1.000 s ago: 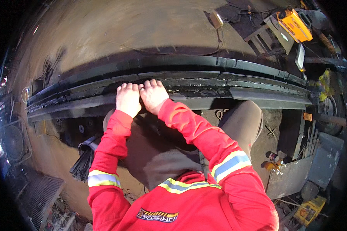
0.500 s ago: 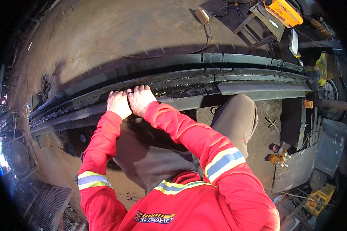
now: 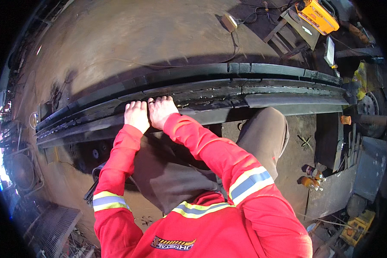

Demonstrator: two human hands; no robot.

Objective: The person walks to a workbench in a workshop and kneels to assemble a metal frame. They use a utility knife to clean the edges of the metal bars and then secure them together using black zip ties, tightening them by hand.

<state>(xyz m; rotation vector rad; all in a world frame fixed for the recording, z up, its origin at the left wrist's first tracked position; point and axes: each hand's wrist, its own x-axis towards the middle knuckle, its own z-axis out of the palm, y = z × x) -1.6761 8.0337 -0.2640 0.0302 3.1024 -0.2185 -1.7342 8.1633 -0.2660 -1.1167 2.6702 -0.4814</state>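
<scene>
A long dark metal beam (image 3: 284,101) runs from far left to right in front of me, curved by the lens. Over its near edge, left of the middle, lie both of my hands, side by side. My left hand (image 3: 136,116) has its fingers bent over the edge. Close by on the right, my right hand (image 3: 162,112) grips the same edge with curled fingers. The fingertips point away from me, and the undersides of both hands are hidden. Rough, broken seams mark the beam's middle strip (image 3: 206,95). Behind it stretches another dark metal length (image 3: 185,74).
My bent knee (image 3: 266,129) is against the beam's near side. An orange machine (image 3: 317,17) sits on a metal stand at the far right, with cables nearby. Bottles (image 3: 310,182) stand at right beside a metal sheet (image 3: 331,193). A wheel (image 3: 369,107) lies beyond the beam's right end.
A small gap has opened between my hands, which touched before. Both still rest on the beam's edge. The whole view has shifted slightly.
</scene>
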